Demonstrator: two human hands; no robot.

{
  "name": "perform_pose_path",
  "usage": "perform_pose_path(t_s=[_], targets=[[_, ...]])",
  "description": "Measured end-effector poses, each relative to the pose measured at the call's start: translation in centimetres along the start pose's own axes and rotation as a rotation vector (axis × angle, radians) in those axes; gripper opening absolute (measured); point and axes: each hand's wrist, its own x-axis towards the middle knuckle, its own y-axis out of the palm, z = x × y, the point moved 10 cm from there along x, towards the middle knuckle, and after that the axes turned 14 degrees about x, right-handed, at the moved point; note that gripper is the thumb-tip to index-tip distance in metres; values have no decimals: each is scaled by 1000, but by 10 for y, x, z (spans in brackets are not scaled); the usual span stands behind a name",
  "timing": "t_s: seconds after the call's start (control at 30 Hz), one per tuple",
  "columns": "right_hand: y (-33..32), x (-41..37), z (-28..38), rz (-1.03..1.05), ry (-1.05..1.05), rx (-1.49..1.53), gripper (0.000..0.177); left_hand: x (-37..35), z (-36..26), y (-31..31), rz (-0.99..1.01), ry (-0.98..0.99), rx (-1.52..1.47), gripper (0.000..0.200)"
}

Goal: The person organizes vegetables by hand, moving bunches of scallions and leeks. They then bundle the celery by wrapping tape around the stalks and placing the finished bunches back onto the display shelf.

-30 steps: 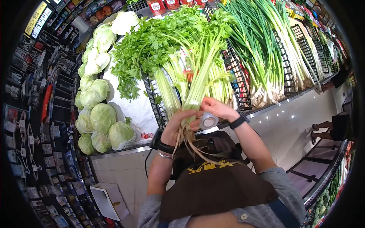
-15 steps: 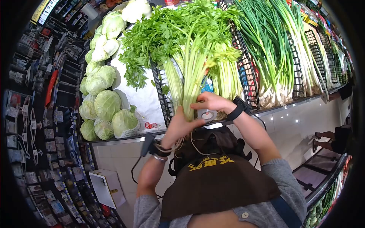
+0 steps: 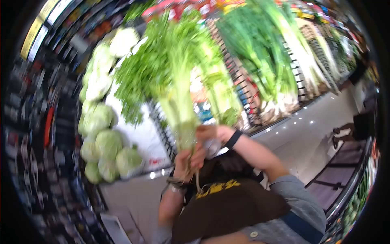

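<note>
A bunch of celery (image 3: 178, 101) stands in front of me, leafy tops pointing away and pale stalks toward my apron. My left hand (image 3: 189, 160) is wrapped around the root end, where thin roots hang down. Close beside the lower stalks, my right hand (image 3: 213, 134) grips a roll of tape (image 3: 212, 149), blurred by motion. A shiny band shows around the stalks just above my left hand. More celery (image 3: 221, 97) lies behind and to the right of the bunch.
Cabbages (image 3: 109, 142) are piled on the left over a white sheet (image 3: 142, 134). Green onions (image 3: 264, 61) fill the display on the right, between black mesh dividers (image 3: 239, 81). A person (image 3: 361, 126) in dark clothes is at the far right. Shelves of packaged goods line the left.
My left hand has closed around the celery's root end. My right hand and the tape roll have shifted along the stalks. The whole view has tilted and blurred.
</note>
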Motion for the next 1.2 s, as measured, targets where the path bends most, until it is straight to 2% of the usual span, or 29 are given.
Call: perform_pose_path(t_s=[0.03, 0.07, 0.1, 0.13, 0.17, 0.23, 0.3, 0.33, 0.37, 0.43, 0.5, 0.53, 0.57, 0.63, 0.67, 0.73, 0.77, 0.8, 0.83, 0.87, 0.9, 0.97, 1.0, 1.03, 1.07, 1.1, 1.13, 1.17, 1.2], targets=[[-33, 46, -31, 135, -30, -196, 42, -8, -8, -14, -143, 61, 410, 32], [-12, 29, -18, 187, -56, -254, 42, -14, -3, -8, -102, -78, 510, 43], [-7, 28, -5, 197, -190, -488, 35, -20, 0, -29, -155, -214, 567, 46], [-20, 41, -21, 152, -153, -362, 36, -34, -9, -77, -343, -288, 621, 43], [-18, 49, -17, 209, -271, -429, 37, -35, -27, -129, -322, -351, 974, 37], [-8, 45, -8, 201, -311, -753, 39, -35, -54, -98, -400, -283, 1279, 33], [16, 29, 13, 56, -510, -927, 45, -24, -56, -102, -468, -110, 1559, 25], [23, 25, 16, 49, -521, -937, 45, -24, -54, -96, -584, 53, 1546, 31], [25, 25, 13, 4, -460, -1065, 42, -22, -49, -124, -598, 154, 1488, 32], [30, 22, 17, -44, -413, -1188, 40, -26, -45, -147, -483, 58, 1336, 36], [67, -1, 28, 387, -504, -701, 27, -46, -58, -8, -435, -8, 1098, 24], [82, -8, 36, 495, -401, -539, 24, -61, -63, -7, -467, -207, 1012, 20], [93, -13, 51, 498, -396, -539, 24, -64, -74, -2, -327, -102, 938, 24], [117, -17, 69, 589, -406, -669, 27, -55, -79, 76, -180, 36, 844, 28], [118, -6, 67, 600, -354, -676, 35, -55, -77, 69, -186, 36, 842, 28], [124, -13, 68, 673, -361, -603, 37, -34, -59, 59, 138, 24, 119, 33], [129, -18, 69, 741, -369, -523, 38, -20, -49, 45, 443, 29, -108, 32], [120, 1, 48, 745, -400, -536, 40, -19, -29, -2, 433, 4, -148, 35], [95, 18, 27, 721, -290, -545, 43, -18, -18, -29, 437, -19, -182, 39], [63, 28, 13, 499, -177, -570, 43, -18, -23, -28, 436, -20, -175, 39], [27, 31, 0, 276, -61, -594, 44, -13, -21, -38, 296, -62, 44, 40], [-3, 44, -20, 187, -115, -543, 51, -12, -29, -58, -5, -134, 468, 42], [-2, 38, -13, 129, -207, -728, 60, -17, -36, -70, -168, -172, 671, 44], [2, 38, -13, 139, -194, -730, 60, -22, -42, -82, -335, -212, 864, 45], [3, 39, -15, 98, -167, -967, 61, -14, -43, -86, -349, -239, 1088, 45], [8, 35, -15, 56, -141, -1207, 63, -7, -37, -88, -361, -235, 1075, 45], [17, 32, -9, 26, -241, -1300, 64, 4, -48, -74, -347, -26, 1444, 43], [22, 24, 3, 39, -239, -1313, 64, 15, -57, -55, -322, 211, 1808, 41], [29, 13, 9, 123, -189, -1138, 59, 16, -60, -48, -277, 340, 1915, 34]])
